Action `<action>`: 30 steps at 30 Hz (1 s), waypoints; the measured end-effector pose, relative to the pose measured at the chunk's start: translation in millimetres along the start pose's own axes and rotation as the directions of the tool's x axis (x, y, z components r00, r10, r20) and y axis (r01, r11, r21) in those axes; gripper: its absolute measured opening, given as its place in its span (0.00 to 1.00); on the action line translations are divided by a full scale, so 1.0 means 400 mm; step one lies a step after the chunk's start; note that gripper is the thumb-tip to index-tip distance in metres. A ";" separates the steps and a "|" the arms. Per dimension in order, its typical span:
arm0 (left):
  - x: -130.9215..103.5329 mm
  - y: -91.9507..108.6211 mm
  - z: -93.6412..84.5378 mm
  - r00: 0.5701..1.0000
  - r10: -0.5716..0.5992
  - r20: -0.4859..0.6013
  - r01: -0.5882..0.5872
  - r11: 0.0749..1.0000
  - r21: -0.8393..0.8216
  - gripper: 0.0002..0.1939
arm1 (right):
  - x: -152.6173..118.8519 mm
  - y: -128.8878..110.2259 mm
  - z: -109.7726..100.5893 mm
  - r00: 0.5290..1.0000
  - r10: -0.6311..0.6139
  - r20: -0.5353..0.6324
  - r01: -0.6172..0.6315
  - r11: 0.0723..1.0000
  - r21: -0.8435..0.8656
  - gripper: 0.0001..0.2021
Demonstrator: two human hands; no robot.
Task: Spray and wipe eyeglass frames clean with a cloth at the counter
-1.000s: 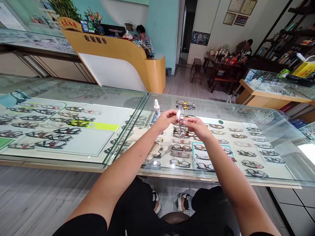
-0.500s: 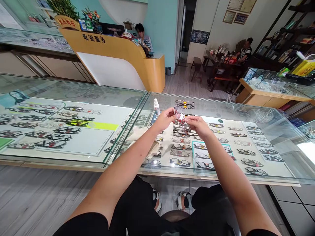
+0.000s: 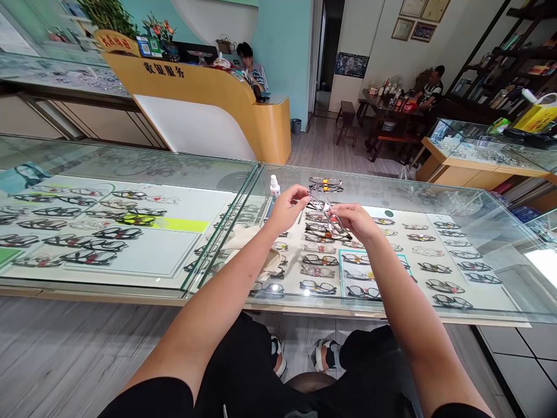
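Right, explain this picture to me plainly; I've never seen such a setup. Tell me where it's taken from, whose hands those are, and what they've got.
There is no machine here. A person wears a camera on the head, facing forward and down, so the arms reaching in from the bottom are the wearer's own. The left hand and right hand are bare, and together they hold up a pair of eyeglasses by their fingertips. Below is a glass showcase; a white spray bottle stands on it, and a pale cloth lies partly behind the left forearm. The rows of frames show through the glass.
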State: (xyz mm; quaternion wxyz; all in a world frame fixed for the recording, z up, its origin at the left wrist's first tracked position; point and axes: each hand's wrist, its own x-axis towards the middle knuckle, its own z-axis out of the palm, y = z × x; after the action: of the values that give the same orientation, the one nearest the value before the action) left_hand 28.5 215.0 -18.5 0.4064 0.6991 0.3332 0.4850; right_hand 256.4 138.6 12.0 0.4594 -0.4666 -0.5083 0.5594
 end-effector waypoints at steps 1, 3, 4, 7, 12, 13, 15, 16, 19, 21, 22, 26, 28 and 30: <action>-0.002 0.004 -0.004 0.999 0.039 -0.038 -0.037 0.997 0.072 0.08 | -0.002 -0.004 -0.006 1.000 0.007 -0.001 -0.007 1.000 -0.011 0.17; -0.007 0.015 -0.011 0.988 0.129 -0.087 -0.111 0.976 0.190 0.09 | -0.006 -0.010 -0.017 1.000 0.021 0.004 -0.021 1.000 -0.022 0.16; -0.009 0.021 -0.014 0.980 0.177 -0.093 -0.152 0.960 0.234 0.09 | -0.008 -0.012 -0.023 1.000 0.029 0.012 -0.029 0.999 -0.021 0.16; -0.014 0.037 -0.019 0.954 0.295 -0.060 -0.257 0.902 0.347 0.09 | -0.011 -0.015 -0.037 0.997 0.056 0.056 -0.055 0.998 -0.018 0.15; -0.030 0.064 -0.013 0.915 0.390 -0.107 -0.302 0.836 0.459 0.10 | -0.004 -0.004 -0.037 0.998 0.016 0.054 -0.021 0.995 0.093 0.17; -0.036 0.070 -0.010 0.890 0.427 -0.162 -0.303 0.818 0.490 0.11 | -0.002 -0.002 -0.034 0.999 0.003 0.042 -0.009 0.991 0.134 0.18; -0.051 0.083 0.001 0.830 0.488 -0.269 -0.294 0.793 0.533 0.11 | 0.002 0.001 -0.025 0.999 -0.018 0.027 0.012 0.977 0.211 0.20; -0.059 0.087 0.008 0.825 0.483 -0.293 -0.286 0.804 0.522 0.09 | 0.003 0.002 -0.021 0.999 -0.027 0.026 0.019 0.970 0.241 0.21; -0.076 0.089 0.034 0.950 0.252 -0.185 -0.193 0.938 0.287 0.11 | 0.003 0.004 -0.008 0.998 -0.050 0.041 0.035 0.953 0.301 0.21; -0.077 0.079 0.053 0.999 0.032 -0.019 -0.032 0.999 0.039 0.15 | 0.003 0.008 0.000 0.997 -0.062 0.055 0.042 0.950 0.309 0.20; -0.075 0.072 0.061 0.998 -0.044 0.053 0.048 0.997 -0.069 0.19 | 0.003 0.010 0.005 0.996 -0.066 0.064 0.043 0.952 0.304 0.20; -0.058 0.052 0.072 0.973 -0.155 0.174 0.198 0.942 -0.271 0.25 | 0.005 0.021 0.024 0.992 -0.063 0.107 0.030 0.959 0.282 0.21; -0.052 0.053 0.067 0.969 -0.173 0.176 0.219 0.931 -0.291 0.24 | 0.006 0.025 0.030 0.992 -0.065 0.107 0.032 0.958 0.286 0.22; -0.048 0.059 0.059 0.969 -0.183 0.169 0.228 0.924 -0.306 0.23 | 0.008 0.026 0.030 0.993 -0.083 0.078 0.056 0.952 0.300 0.23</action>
State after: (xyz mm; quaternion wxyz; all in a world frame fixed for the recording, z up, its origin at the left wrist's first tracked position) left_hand 46.6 182.1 -10.1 0.5857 0.6159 0.2921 0.4385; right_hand 243.7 139.5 2.0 0.5205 -0.3483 -0.4548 0.6332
